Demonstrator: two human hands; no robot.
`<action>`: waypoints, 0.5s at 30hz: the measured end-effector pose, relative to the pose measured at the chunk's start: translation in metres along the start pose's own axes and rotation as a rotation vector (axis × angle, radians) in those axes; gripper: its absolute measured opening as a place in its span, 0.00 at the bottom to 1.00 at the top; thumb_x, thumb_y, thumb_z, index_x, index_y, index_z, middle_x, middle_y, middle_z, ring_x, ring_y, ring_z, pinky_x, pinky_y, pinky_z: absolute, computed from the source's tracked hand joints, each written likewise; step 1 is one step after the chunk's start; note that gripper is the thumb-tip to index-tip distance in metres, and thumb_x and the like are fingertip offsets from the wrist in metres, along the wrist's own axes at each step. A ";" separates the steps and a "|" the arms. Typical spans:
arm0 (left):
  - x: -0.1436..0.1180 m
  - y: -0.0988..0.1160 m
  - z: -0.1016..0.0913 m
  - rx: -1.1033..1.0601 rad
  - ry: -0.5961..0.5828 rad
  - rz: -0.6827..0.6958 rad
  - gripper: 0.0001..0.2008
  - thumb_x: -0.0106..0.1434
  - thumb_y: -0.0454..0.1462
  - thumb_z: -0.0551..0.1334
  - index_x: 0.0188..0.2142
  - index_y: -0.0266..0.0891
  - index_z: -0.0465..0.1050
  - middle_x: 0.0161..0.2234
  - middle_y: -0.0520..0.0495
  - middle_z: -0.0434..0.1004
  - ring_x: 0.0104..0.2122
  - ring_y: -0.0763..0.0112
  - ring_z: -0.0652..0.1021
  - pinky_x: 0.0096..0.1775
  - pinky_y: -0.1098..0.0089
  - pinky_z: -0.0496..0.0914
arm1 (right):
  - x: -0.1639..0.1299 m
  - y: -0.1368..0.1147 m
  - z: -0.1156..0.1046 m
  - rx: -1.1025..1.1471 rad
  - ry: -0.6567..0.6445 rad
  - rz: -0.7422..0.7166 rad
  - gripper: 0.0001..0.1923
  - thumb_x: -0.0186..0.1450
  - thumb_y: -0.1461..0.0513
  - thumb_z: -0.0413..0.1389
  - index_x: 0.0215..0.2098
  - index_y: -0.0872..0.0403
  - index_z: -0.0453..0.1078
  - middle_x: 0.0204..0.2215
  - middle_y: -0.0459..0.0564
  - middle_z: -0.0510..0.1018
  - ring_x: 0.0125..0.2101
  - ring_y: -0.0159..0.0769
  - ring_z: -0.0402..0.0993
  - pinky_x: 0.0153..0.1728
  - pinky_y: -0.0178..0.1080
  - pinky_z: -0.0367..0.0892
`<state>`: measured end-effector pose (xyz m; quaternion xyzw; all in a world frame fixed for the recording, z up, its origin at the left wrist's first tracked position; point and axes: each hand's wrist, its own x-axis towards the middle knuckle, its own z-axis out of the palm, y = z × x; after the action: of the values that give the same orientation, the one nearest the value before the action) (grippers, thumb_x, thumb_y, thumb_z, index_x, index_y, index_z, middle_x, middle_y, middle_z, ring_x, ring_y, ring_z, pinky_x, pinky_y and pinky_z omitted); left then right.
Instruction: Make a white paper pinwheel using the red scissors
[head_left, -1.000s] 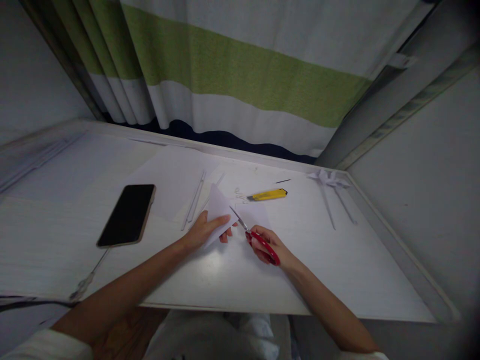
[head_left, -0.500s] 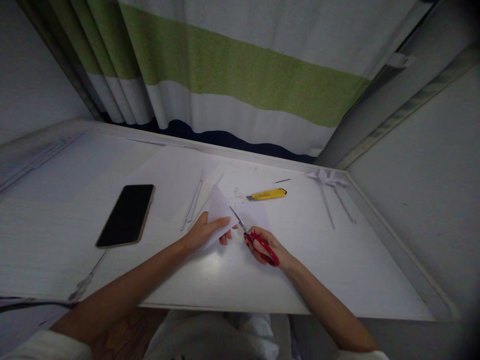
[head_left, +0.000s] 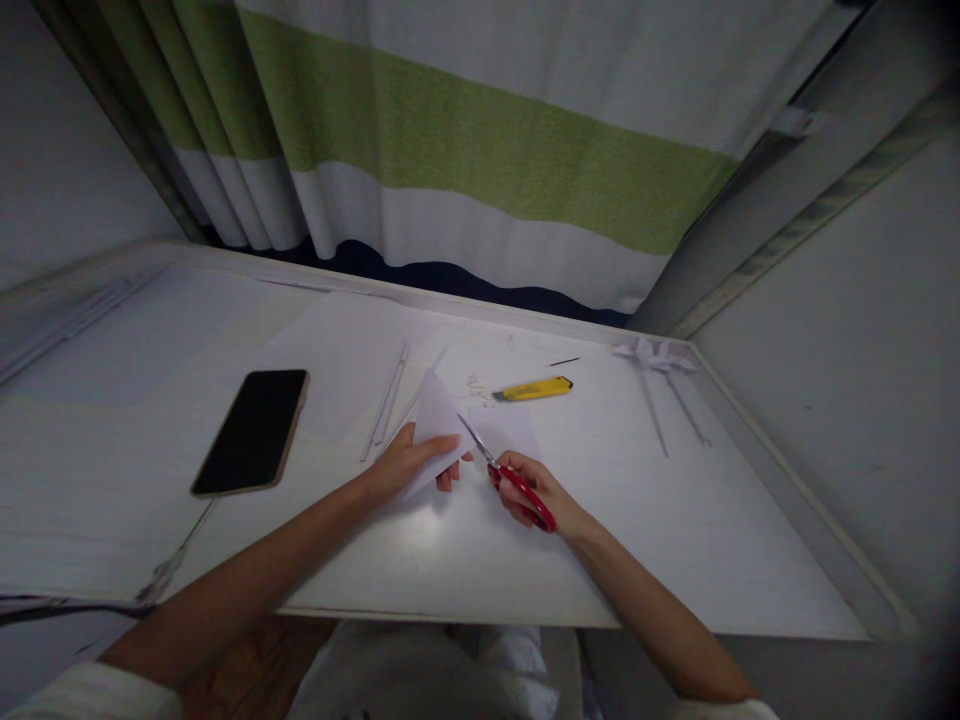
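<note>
Near-identical to half a second ago: left hand [head_left: 405, 462] still pinches white paper [head_left: 435, 408] thumb-over-fingers above the desk [head_left: 735, 550]; right hand [head_left: 562, 502] still curled round red scissors [head_left: 534, 500], blades at the paper's right edge. Can't tell if they touch; paper hides some left fingers. Forearms [head_left: 285, 555] angle inward, sleeves [head_left: 105, 690] cut off.

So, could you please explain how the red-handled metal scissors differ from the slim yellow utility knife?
The red-handled metal scissors are held in the right hand, while the slim yellow utility knife lies on the white table. The scissors have a looped grip; the knife has one straight body. The scissors point forward and left, whereas the knife points mostly left. Both are cutting tools with a blade showing.
</note>
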<state>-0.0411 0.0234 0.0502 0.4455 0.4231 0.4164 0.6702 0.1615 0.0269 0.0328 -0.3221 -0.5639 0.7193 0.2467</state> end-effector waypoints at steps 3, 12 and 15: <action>0.000 0.000 0.000 -0.005 0.000 -0.003 0.12 0.54 0.40 0.59 0.26 0.29 0.71 0.15 0.49 0.71 0.14 0.76 0.70 0.19 0.75 0.63 | -0.001 -0.002 0.001 -0.002 -0.001 0.004 0.14 0.55 0.53 0.53 0.29 0.55 0.57 0.11 0.34 0.57 0.08 0.19 0.50 0.07 0.24 0.44; -0.001 0.003 0.001 -0.011 -0.013 0.005 0.13 0.53 0.40 0.59 0.26 0.29 0.71 0.15 0.50 0.70 0.13 0.75 0.70 0.19 0.75 0.62 | -0.002 -0.001 0.001 -0.006 0.003 0.008 0.13 0.56 0.54 0.53 0.30 0.54 0.57 0.11 0.34 0.58 0.07 0.19 0.51 0.07 0.24 0.45; 0.000 0.003 0.001 -0.006 -0.010 0.000 0.13 0.53 0.41 0.59 0.26 0.29 0.71 0.14 0.50 0.70 0.13 0.75 0.69 0.19 0.74 0.62 | -0.002 0.000 0.000 -0.008 0.008 0.011 0.13 0.56 0.54 0.53 0.30 0.54 0.58 0.11 0.34 0.58 0.07 0.19 0.51 0.07 0.24 0.45</action>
<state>-0.0406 0.0237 0.0530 0.4455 0.4183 0.4154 0.6738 0.1624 0.0252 0.0331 -0.3290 -0.5640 0.7171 0.2439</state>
